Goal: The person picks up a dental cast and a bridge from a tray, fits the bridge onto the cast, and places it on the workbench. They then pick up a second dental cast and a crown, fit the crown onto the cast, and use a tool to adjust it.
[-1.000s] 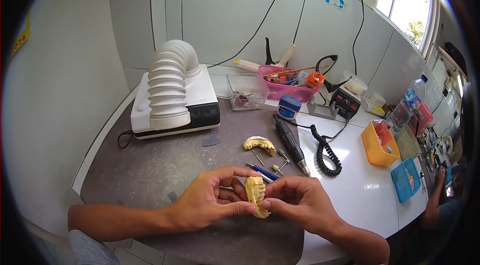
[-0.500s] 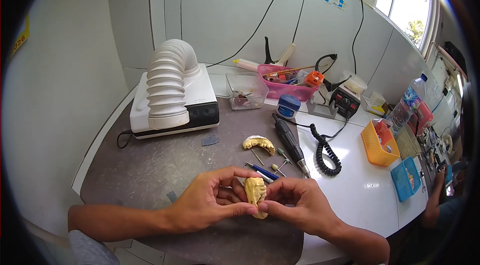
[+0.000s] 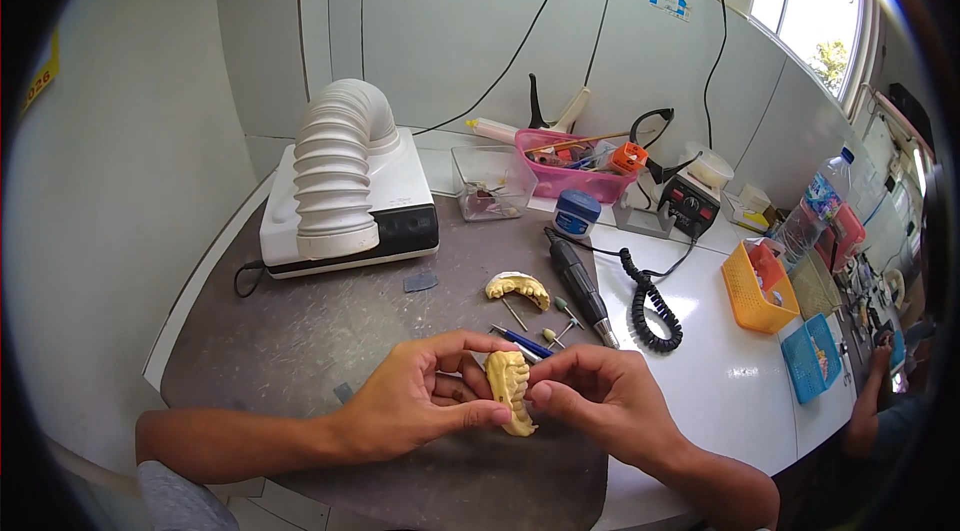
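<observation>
A yellow plaster dental model is held upright over the front of the dark board, its row of teeth facing right. My left hand pinches its left side, thumb low in front and index finger along the top. At the right edge, my right hand has curled fingers and thumb against the teeth side; the exact contact is partly hidden. Just beyond lie a blue pen, a second dental arch and several mounted grinding points. A black rotary handpiece lies to their right.
A white dust extractor with a ribbed hose stands back left. Behind are a clear box, a pink basket and a blue-lidded jar. A coiled cord runs right, near orange and blue baskets. Another person's arm is far right.
The dental model has turned so more of its teeth show. My right thumb has shifted slightly up and right, off the model's front. The left hand stays nearly in place.
</observation>
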Demonstrator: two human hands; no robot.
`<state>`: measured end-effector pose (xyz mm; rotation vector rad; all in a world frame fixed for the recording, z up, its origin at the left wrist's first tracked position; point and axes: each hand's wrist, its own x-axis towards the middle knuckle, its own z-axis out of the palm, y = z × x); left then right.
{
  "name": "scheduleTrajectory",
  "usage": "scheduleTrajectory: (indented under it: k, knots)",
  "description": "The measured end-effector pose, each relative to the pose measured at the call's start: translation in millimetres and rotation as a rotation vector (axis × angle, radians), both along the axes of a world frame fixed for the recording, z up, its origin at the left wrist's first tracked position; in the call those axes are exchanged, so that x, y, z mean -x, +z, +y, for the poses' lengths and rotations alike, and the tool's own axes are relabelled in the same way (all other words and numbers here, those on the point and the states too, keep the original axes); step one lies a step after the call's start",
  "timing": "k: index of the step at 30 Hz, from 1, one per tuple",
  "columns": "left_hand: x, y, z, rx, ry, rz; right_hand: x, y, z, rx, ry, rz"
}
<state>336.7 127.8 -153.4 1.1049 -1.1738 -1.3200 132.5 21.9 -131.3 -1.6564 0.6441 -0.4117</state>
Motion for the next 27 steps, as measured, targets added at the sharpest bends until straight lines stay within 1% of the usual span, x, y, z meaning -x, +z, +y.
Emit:
scheduleTrajectory:
  k: [4,6,10,12,13,15,19,22,27]
  knots:
    - [-0.7,-0.9,-0.4,-0.008,-0.002,0.006,-0.3,2.0,-0.1,-0.071,0.013,0.049]
    - [-1.9,1.0,-0.6,-0.070,-0.022,0.020,0.2,-5.9,-1.5,-0.031,0.039,0.017]
    - [-1.9,4.8,0.4,-0.093,-0.044,-0.003,-1.0,-5.7,1.4,-0.013,0.034,-0.008]
    - [-1.8,7.0,1.4,-0.053,-0.066,-0.053,-1.2,-3.4,3.0,0.110,0.030,0.004]
    - [-1.8,6.2,1.6,-0.053,-0.068,-0.054,-1.0,-3.9,3.1,0.109,0.028,0.003]
    - [-1.7,3.6,1.8,-0.026,-0.077,-0.036,-1.2,-6.1,2.2,0.027,0.033,-0.024]
    - [-0.5,4.4,0.6,-0.040,-0.083,-0.006,-0.8,-6.3,0.9,0.047,0.025,-0.028]
    - [-1.6,3.0,-0.7,-0.050,-0.098,0.035,0.5,-0.2,-1.1,0.099,0.036,0.018]
    - [-4.3,2.5,-1.4,-0.058,-0.110,0.043,3.6,4.2,-6.2,-0.025,0.039,0.011]
